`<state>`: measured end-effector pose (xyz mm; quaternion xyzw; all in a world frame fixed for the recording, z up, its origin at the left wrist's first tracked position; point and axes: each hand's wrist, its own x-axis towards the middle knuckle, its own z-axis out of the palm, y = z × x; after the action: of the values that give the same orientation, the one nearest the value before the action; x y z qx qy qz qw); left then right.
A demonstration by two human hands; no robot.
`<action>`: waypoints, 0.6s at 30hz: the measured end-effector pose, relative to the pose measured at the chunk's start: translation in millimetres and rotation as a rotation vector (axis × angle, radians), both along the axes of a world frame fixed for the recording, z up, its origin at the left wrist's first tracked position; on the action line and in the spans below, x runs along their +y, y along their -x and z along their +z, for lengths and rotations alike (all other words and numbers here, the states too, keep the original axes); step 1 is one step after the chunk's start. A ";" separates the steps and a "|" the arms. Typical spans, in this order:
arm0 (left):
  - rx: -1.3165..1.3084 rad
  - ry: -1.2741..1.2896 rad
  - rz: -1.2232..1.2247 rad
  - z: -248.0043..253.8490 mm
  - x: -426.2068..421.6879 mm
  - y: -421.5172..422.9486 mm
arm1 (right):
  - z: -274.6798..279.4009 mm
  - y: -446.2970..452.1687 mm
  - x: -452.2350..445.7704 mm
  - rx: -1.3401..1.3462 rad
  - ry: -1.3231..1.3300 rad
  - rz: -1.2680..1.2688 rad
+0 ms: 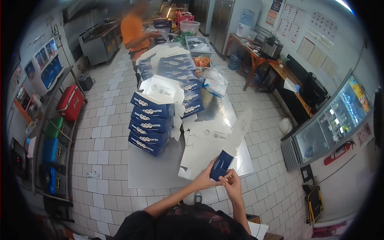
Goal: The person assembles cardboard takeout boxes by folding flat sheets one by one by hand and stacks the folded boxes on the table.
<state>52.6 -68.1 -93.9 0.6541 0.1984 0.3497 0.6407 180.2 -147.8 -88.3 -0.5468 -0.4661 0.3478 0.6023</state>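
Observation:
A partly unfolded cardboard box (pixel 202 144), white inside with small print, lies at the near end of the metal table. My left hand (pixel 205 179) grips the left side of a dark blue panel (pixel 221 165) that seems to be part of this box. On the panel's lower right corner, the fingers of my right hand (pixel 232 183) are pinched together. Left of them stands a stack of folded blue boxes (pixel 150 128) with white lettering, the top one with its white lid raised. More blue boxes (pixel 182 74) are piled behind it.
The metal table (pixel 154 176) runs away from me. Farther along are a plastic bag (pixel 216 80), a grey tub (pixel 199 47) and a person in an orange shirt (pixel 134 30). A glass-door fridge (pixel 334 120) stands right; a shelf with a red cooler (pixel 70 102) is left.

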 end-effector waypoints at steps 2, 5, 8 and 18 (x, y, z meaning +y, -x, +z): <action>0.020 0.031 -0.053 5.6 3.1 3.7 | 4.4 -8.5 6.0 0.135 0.099 0.050; 0.054 -0.049 -0.089 29.8 3.0 8.0 | 30.6 -25.3 14.8 0.269 0.094 0.040; 0.150 -0.524 -0.040 51.5 2.0 7.7 | 51.7 -53.5 12.4 0.095 -0.053 -0.117; 0.298 -0.851 0.095 78.4 21.5 20.2 | 94.9 -66.7 -0.8 0.647 0.012 0.213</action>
<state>32.4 -46.6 -15.5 0.8926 0.1568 0.3312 0.2626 246.9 -148.6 6.6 -0.3597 -0.3032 0.5670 0.6761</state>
